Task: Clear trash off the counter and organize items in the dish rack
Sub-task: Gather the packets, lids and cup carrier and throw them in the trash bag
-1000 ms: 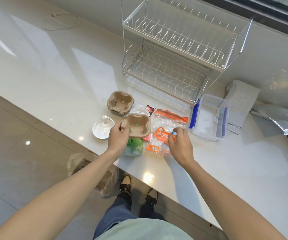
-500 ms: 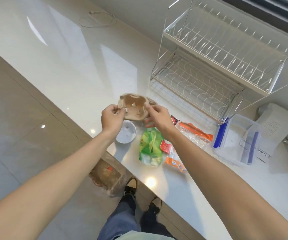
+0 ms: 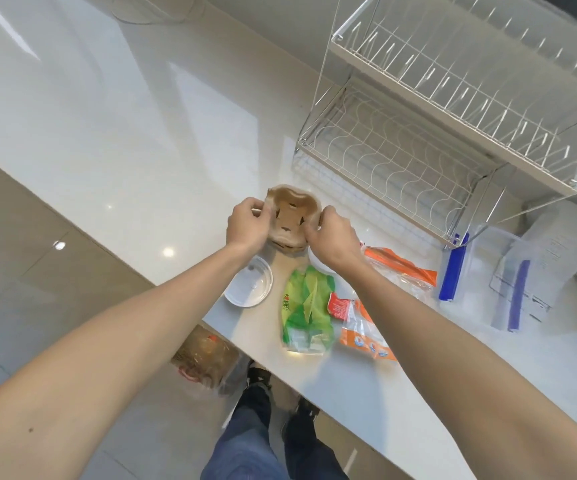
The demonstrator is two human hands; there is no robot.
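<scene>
1. Cup carriers (image 3: 292, 220): brown pulp trays, apparently two nested, held just above the counter (image 3: 124, 133) at its near edge, directly ahead of the person.
2. Left hand (image 3: 247, 225): fingers curled round the carriers' left rim, gripping it.
3. Right hand (image 3: 334, 239): fingers curled over the right rim, gripping it. Thumb position hidden.
4. Key relation: the carriers lie between the two hands, left and right rims each held, so neither hand is nearer. The stack's broad face tilts toward the camera.
5. Bag (image 3: 204, 358): a brownish sack on the floor, below the counter edge and to the left of the hands; judged to be the trash destination. The left hand is the nearer one to it.
6. Remaining trash: white lid (image 3: 249, 287), green wrapper (image 3: 308, 311) and orange packets (image 3: 366, 334) lie on the counter near the right forearm.
7. Rack (image 3: 453, 109): two wire tiers, well right of the carriers. A clear box (image 3: 481, 271) with blue clips stands beside it.
8. Judgement: clearing is at an early stage.
</scene>
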